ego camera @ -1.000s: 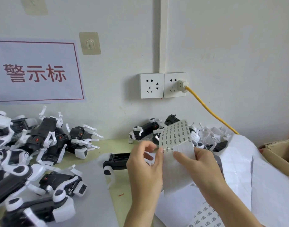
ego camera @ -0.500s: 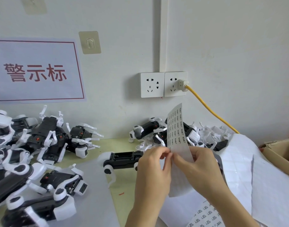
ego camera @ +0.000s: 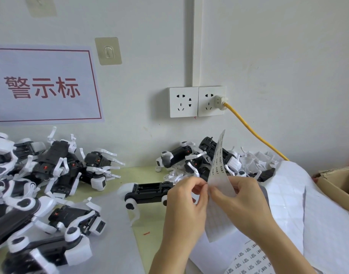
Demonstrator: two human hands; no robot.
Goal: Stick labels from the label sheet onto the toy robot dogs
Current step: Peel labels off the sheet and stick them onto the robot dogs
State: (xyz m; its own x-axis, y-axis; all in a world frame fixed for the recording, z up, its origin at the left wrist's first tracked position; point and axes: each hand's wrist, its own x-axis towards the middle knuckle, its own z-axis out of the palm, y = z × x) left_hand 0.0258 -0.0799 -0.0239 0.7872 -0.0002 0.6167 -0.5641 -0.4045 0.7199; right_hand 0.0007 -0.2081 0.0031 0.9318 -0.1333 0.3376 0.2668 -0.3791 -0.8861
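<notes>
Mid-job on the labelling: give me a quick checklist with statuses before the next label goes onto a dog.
1. Label sheet held up by right hand: ok.
2. Left hand pinching at the sheet edge: ok.
3. Label fully peeled free: cannot tell.
4. Printed labels left on the sheet: ok.
5. Toy robot dog lying within reach on the table, just left of the hands: ok.
6. Dog's target spot for the label identified: cannot tell.

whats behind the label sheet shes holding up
Behind the label sheet, held by the left hand and right hand, lies a heap of toy robot dogs against the wall. The sheet covers part of the heap, so what lies directly behind it cannot be seen.
</notes>
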